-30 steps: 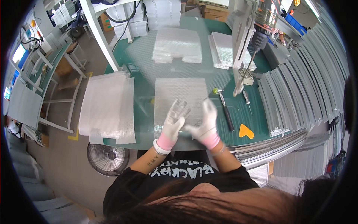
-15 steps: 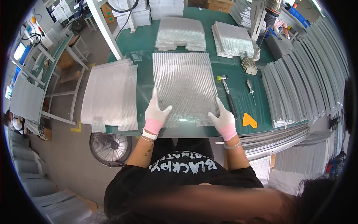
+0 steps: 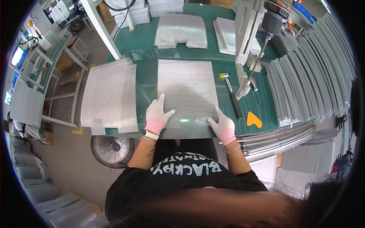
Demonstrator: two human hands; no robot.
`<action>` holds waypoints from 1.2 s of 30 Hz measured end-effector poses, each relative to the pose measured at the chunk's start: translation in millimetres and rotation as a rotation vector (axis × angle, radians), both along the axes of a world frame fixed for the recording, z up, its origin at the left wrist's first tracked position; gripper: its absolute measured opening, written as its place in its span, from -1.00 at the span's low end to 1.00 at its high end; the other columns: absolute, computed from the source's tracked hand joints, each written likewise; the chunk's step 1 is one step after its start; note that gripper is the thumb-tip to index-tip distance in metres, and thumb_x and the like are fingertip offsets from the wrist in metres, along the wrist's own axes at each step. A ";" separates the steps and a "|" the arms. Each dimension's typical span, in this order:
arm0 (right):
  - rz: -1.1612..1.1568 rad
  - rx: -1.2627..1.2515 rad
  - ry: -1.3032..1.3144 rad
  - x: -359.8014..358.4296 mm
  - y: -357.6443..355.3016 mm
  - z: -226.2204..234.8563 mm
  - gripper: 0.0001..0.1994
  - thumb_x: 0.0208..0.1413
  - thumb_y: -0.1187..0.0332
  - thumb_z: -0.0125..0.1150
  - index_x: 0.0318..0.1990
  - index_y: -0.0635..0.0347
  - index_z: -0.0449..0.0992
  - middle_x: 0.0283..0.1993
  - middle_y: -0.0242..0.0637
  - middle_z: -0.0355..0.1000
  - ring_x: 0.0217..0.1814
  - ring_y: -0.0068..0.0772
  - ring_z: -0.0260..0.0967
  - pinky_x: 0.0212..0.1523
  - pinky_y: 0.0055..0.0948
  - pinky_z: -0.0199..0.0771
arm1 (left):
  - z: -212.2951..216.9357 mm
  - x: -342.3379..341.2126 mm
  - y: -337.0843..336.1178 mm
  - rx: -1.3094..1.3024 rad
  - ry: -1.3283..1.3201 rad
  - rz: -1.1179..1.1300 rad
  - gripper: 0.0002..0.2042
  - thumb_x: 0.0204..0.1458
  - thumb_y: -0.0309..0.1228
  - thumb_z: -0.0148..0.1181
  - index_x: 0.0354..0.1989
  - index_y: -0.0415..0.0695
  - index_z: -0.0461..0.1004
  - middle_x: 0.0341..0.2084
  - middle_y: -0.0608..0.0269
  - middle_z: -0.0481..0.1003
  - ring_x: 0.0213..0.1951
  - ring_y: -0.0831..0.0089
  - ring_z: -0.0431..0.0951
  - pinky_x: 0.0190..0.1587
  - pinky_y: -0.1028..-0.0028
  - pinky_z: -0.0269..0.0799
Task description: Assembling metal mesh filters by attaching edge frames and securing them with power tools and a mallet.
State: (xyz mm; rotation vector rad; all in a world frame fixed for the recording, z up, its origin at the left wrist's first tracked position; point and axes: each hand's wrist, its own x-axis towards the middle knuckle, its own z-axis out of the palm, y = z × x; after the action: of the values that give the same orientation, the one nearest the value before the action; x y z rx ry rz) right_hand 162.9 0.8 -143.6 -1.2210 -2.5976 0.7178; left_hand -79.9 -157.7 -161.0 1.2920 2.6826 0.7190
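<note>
A silvery mesh sheet point(image 3: 187, 87) lies in front of me on the green-topped table. My left hand point(image 3: 156, 115), in a white glove with a pink cuff, rests at its lower left edge. There the index finger stretches forward and the thumb reaches over the mesh. My right hand point(image 3: 223, 124), gloved alike, is at the lower right edge, index finger extended and thumb on the sheet. Both hands look open, fingers apart; what the lower fingers touch is hidden. Right of the sheet lie a hammer point(image 3: 231, 95) with a green head and a yellow scraper point(image 3: 253, 119).
Stacks of mesh sheets lie at the left point(image 3: 108, 95), the back point(image 3: 181, 32) and the back right point(image 3: 224, 36). A jointed metal arm point(image 3: 243, 49) with a hanging shaft overhangs the right side, above a screwdriver point(image 3: 254, 83). Many metal panels point(image 3: 304, 79) stand along the right edge.
The mesh sheet has come down and a little nearer to me, with both hands at its edges. The jointed metal arm has swung in toward the middle, over the screwdriver.
</note>
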 end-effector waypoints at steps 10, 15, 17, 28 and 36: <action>0.141 -0.039 -0.197 0.5 22.4 22.5 -0.35 0.07 -0.04 0.19 0.27 0.05 0.30 -0.26 0.00 0.55 -0.16 0.05 0.51 -0.14 -0.09 0.49 | 14.8 -2.3 9.3 -0.099 -0.093 0.020 -0.15 -0.20 -0.01 0.42 0.29 -0.12 0.25 -0.10 -0.03 0.41 -0.02 0.07 0.47 0.03 0.23 0.42; 0.177 0.201 0.060 -11.2 141.0 30.2 -0.75 0.02 0.15 0.15 -0.26 0.09 0.58 -0.31 -0.08 0.54 -0.20 0.06 0.48 -0.16 -0.13 0.50 | 28.2 -6.5 11.8 -0.258 -0.124 0.101 -0.14 -0.27 0.02 0.47 0.26 -0.03 0.29 -0.04 -0.03 0.38 0.01 0.08 0.48 0.02 0.25 0.47; -0.158 0.608 0.278 -8.0 229.6 11.3 -0.83 0.03 0.28 0.13 -0.29 0.13 0.54 -0.35 -0.02 0.50 -0.25 0.09 0.46 -0.15 -0.06 0.49 | 50.9 0.4 22.8 -0.375 -0.145 0.125 -0.18 -0.27 0.02 0.47 0.25 0.05 0.32 0.07 -0.04 0.34 0.12 0.02 0.39 0.14 0.16 0.37; -0.268 0.646 -0.454 3.2 342.2 14.9 -0.77 -0.09 0.24 0.34 -0.24 -0.01 0.50 -0.15 -0.27 0.52 -0.03 -0.14 0.47 -0.06 -0.12 0.48 | 38.4 44.1 -17.8 -0.027 0.279 -0.087 -0.33 -0.28 -0.02 0.44 0.08 -0.02 0.48 0.24 -0.01 0.24 0.33 -0.14 0.05 0.35 -0.08 -0.10; 0.061 0.162 0.479 10.1 130.4 56.9 -0.85 0.03 0.46 0.28 -0.24 0.28 0.55 -0.27 -0.08 0.52 -0.21 -0.14 0.52 -0.17 -0.32 0.50 | -66.3 113.4 -101.7 0.094 -1.428 -0.058 -0.66 0.32 -0.23 -0.06 -0.20 -0.30 0.50 -0.30 0.15 0.56 -0.16 0.43 0.58 -0.06 0.45 0.49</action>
State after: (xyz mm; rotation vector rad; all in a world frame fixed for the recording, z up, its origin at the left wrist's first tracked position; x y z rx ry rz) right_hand 173.1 131.3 -86.7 -0.8055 -2.2495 0.6937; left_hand 33.4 -259.4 -227.3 0.4404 1.4271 1.1389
